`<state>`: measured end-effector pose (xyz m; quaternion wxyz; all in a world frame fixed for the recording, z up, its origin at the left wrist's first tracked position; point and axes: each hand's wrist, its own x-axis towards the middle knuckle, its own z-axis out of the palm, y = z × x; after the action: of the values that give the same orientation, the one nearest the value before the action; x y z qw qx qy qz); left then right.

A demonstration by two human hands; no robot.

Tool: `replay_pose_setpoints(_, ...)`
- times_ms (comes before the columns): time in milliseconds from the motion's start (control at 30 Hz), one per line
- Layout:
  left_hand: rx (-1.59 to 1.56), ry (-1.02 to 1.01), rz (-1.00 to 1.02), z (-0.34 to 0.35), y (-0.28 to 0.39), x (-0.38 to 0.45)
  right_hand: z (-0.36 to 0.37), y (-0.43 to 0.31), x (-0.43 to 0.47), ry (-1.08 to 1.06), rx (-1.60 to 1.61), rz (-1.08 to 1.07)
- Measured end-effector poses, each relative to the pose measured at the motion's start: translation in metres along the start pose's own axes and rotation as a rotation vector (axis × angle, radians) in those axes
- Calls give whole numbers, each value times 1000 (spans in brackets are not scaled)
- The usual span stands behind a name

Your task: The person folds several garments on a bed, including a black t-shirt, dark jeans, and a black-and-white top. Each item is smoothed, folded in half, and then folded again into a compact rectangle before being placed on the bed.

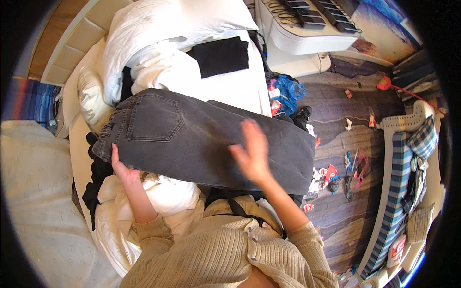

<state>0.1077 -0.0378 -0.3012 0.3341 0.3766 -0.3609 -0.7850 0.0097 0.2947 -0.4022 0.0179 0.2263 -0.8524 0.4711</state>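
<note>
A pair of dark grey denim jeans (201, 144) lies lengthwise across in front of me, its legs laid together. The waistband is at the left, and a stitched back pocket (155, 118) faces up. At the waistband's near edge, my left hand (124, 171) grips the denim, thumb on top and fingers hidden beneath. My right hand (252, 153), blurred, is over the leg part with its fingers extended and thumb apart. Whether its palm touches the cloth cannot be told. Farther back on the bed lies a folded black cloth item (225, 57).
White bedding (162, 21) is heaped on the bed, with more bunched bedding (119, 216) near my left arm. A white bedside unit (306, 43) holds black boxes. Wrappers and a blue plastic bag (288, 93) litter the floor at right, before a striped sofa (392, 187).
</note>
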Motion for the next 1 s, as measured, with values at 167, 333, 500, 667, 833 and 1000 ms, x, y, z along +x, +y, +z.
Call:
replay_pose_setpoints(167, -30, 14, -13, 6, 7, -6, 85, -118, 58, -302, 247, -232)
replay_pose_setpoints(333, 215, -52, 401, 23, 0, -31, 124, -119, 80, -538, 753, 86)
replay_pose_setpoints(500, 1209, -953, 745, 52, -10, -55, 119, -98, 83, -491, 1628, 746)
replay_pose_setpoints(667, 1669, -1424, 854, 93, -74, -119, 101, -64, 57, -461, 1696, 581)
replay_pose_setpoints(833, 957, -1715, 288, 68, -112, -167, 71, -14, 33, -443, 1528, 325)
replay_pose_setpoints(1000, 1224, -1433, -3, 30, -197, -157, 44, 21, 21, -345, 1565, 281)
